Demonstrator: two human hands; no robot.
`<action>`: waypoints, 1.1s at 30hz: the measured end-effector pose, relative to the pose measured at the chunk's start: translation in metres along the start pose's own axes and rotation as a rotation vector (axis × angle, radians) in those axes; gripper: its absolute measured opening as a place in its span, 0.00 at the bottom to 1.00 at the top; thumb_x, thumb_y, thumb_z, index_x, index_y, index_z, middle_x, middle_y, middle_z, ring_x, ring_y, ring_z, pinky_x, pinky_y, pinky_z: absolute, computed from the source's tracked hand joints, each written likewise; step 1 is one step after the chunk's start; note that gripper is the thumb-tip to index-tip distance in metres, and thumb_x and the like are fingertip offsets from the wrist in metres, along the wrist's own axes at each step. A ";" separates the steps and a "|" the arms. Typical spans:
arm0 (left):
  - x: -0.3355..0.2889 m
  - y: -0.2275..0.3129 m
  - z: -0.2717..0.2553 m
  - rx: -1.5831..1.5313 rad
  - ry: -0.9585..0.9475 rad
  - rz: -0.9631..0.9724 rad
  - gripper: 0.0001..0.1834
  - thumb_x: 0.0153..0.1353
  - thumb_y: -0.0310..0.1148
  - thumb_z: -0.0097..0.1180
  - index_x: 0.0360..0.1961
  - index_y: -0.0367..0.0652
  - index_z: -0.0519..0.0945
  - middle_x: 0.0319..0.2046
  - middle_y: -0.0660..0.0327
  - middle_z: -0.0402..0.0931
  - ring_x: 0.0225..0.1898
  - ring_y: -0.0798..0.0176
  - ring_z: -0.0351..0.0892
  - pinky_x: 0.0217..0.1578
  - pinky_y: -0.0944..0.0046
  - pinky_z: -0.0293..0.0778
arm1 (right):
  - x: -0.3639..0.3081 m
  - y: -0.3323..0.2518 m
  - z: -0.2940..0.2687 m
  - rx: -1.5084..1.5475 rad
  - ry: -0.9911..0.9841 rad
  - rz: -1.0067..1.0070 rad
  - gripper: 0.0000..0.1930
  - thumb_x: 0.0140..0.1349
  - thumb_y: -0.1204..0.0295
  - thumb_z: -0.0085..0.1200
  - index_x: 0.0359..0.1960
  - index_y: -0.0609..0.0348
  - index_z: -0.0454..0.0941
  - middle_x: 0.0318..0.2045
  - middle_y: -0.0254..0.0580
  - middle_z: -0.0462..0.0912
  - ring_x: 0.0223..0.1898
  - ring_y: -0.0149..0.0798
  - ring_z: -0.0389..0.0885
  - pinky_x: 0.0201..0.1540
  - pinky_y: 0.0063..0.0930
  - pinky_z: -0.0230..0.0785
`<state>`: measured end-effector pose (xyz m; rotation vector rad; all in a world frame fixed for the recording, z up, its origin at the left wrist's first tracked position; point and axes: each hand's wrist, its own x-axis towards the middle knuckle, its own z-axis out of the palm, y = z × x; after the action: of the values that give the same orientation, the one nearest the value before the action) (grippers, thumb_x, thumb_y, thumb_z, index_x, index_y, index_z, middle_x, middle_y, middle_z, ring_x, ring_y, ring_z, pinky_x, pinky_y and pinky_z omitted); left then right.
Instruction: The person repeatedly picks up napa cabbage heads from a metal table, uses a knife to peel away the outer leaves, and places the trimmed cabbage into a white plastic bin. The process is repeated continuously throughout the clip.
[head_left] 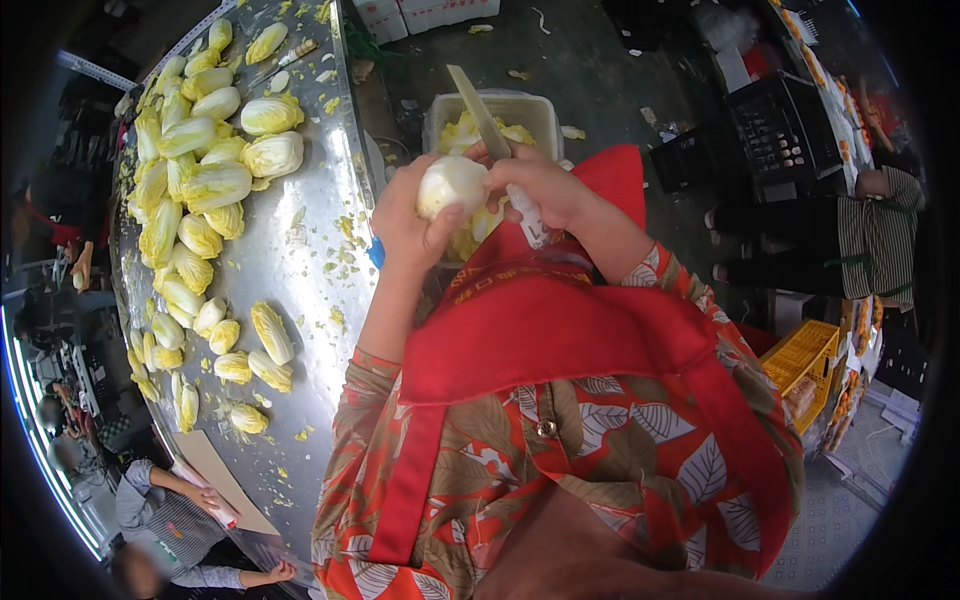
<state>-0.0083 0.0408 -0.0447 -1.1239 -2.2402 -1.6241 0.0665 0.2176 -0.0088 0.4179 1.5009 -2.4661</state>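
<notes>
In front of my red apron, my left hand (402,212) is closed around a small napa cabbage (452,186), its pale end turned up. My right hand (562,192) grips a knife (482,112) with a white handle, the long blade pointing up and away. The fingers of my right hand are close against the cabbage; whether the blade touches it is hard to tell. Below both hands stands a pale plastic bin (546,108) with yellow cabbage leaves (462,134) in it.
On the left, a metal table (310,235) bears a pile of napa cabbages (205,185) and leaf scraps. A person (185,515) is at its near end. At the right are a black crate (785,130), a yellow crate (800,360) and another person (850,240).
</notes>
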 end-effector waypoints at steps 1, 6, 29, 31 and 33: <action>-0.001 -0.001 0.001 -0.009 0.014 -0.006 0.30 0.55 0.56 0.53 0.46 0.39 0.76 0.37 0.50 0.78 0.37 0.50 0.80 0.38 0.58 0.74 | -0.001 -0.001 0.000 0.020 0.008 0.025 0.21 0.52 0.72 0.51 0.50 0.61 0.69 0.32 0.38 0.75 0.24 0.29 0.75 0.19 0.20 0.63; -0.002 -0.010 0.005 -0.210 0.108 -0.173 0.28 0.63 0.54 0.44 0.50 0.40 0.73 0.39 0.53 0.77 0.41 0.55 0.79 0.43 0.59 0.74 | -0.003 0.007 0.000 -0.214 0.086 0.061 0.15 0.52 0.75 0.51 0.43 0.60 0.73 0.31 0.37 0.75 0.28 0.30 0.76 0.21 0.23 0.66; 0.003 0.025 0.003 -0.348 -0.214 -0.280 0.34 0.54 0.35 0.58 0.60 0.39 0.61 0.50 0.53 0.70 0.52 0.59 0.72 0.53 0.62 0.67 | -0.014 -0.004 0.008 -0.403 0.113 -0.309 0.24 0.47 0.76 0.53 0.51 0.59 0.73 0.37 0.37 0.77 0.30 0.30 0.76 0.32 0.22 0.69; 0.003 0.035 0.002 -0.364 -0.176 -0.314 0.35 0.51 0.34 0.62 0.59 0.39 0.63 0.50 0.54 0.71 0.52 0.60 0.72 0.53 0.62 0.67 | -0.012 -0.002 0.010 -0.477 0.103 -0.421 0.24 0.46 0.77 0.51 0.50 0.60 0.73 0.39 0.39 0.78 0.36 0.32 0.77 0.39 0.24 0.70; 0.003 0.033 0.001 -0.326 -0.171 -0.266 0.33 0.52 0.35 0.61 0.58 0.38 0.64 0.50 0.54 0.71 0.52 0.60 0.72 0.53 0.62 0.67 | -0.013 0.000 0.010 -0.541 0.141 -0.475 0.24 0.46 0.77 0.51 0.50 0.61 0.73 0.40 0.39 0.79 0.40 0.33 0.77 0.44 0.25 0.69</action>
<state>0.0112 0.0471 -0.0188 -1.1087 -2.3751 -2.1377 0.0772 0.2095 0.0005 0.1416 2.4658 -2.2151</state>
